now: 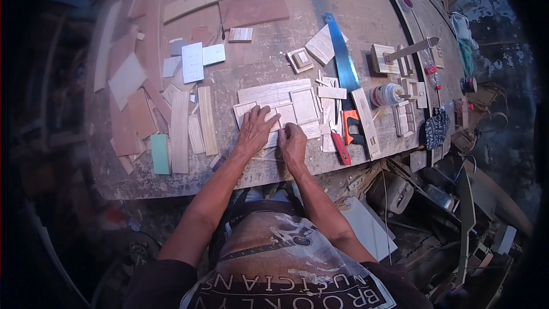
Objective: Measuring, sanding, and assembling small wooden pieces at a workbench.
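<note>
My left hand [255, 129] lies flat, fingers spread, pressing on pale thin wood panels [280, 103] at the front of the workbench [297, 6]. My right hand [293, 143] is closed beside it, fingertips pinched at the edge of the same wood piece; whether it holds a small tool is too small to tell. A red utility knife [341, 149] lies just right of my right hand.
A blue-bladed handsaw [344, 68] with an orange and black handle lies to the right. Wood strips [191, 123] and offcuts, a green strip [160, 153], a glue bottle [386, 95] and small wooden frames [383, 59] surround the work. Clutter sits below the bench at right.
</note>
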A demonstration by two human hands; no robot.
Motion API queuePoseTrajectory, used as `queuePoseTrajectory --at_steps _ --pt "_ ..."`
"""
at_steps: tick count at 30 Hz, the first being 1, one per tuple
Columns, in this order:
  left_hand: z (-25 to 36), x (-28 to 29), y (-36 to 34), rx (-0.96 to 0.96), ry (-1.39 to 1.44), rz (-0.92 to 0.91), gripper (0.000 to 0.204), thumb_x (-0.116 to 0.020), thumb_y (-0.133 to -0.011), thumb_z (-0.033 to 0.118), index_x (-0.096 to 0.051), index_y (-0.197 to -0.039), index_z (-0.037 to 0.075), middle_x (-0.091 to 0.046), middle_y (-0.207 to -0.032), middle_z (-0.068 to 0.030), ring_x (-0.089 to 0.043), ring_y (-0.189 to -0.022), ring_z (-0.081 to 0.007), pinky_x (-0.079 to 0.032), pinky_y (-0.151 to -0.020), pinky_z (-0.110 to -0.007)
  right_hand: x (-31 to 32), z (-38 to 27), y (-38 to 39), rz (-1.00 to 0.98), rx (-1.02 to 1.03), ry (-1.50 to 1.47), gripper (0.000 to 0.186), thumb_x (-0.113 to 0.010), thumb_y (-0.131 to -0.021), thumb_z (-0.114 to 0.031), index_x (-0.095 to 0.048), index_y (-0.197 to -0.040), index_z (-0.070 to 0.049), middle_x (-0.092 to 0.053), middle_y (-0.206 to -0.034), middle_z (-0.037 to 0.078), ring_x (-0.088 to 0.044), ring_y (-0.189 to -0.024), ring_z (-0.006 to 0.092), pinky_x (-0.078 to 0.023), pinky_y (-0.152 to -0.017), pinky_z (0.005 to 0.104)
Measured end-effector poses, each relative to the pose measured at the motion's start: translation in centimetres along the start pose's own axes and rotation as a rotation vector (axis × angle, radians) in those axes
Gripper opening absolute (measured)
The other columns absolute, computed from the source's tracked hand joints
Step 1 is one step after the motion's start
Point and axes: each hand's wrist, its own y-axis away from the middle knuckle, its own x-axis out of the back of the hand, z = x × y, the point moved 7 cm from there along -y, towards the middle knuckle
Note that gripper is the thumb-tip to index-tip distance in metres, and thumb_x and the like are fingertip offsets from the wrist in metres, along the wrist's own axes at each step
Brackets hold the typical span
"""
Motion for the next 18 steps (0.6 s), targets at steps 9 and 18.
queuePoseTrajectory --at_steps 9,18 --pt "-0.1 0.0 -0.2 0.013 0.006 -0.02 0.041 -0.053 -0.089 0.011 -0.067 -0.127 0.019 -0.054 -0.129 -0.0109 -0.046 -0.124 -0.03 -0.037 -0.1 -0.042 0.0 0.8 0.5 -0.007 -0.056 -0.092 0.019 -0.071 -0.085 -0.006 -0.067 -0.1 0.004 -0.067 -0.082 0.017 -0.065 -0.069 0.0256 -0.052 -0.066 0.0358" --pt "0.1 0.3 -0.4 0.017 0.023 -0.014 0.037 -0.059 -0.09 0.016 -0.067 -0.127 0.019 -0.055 -0.129 -0.0105 -0.047 -0.123 -0.0301 -0.038 -0.1 -0.043 -0.4 1.2 0.4 0.011 -0.052 -0.131 0.014 -0.069 -0.088 -0.007 -0.068 -0.096 0.005 -0.069 -0.08 0.018 -0.066 -0.067 0.0247 -0.053 -0.065 0.0352"
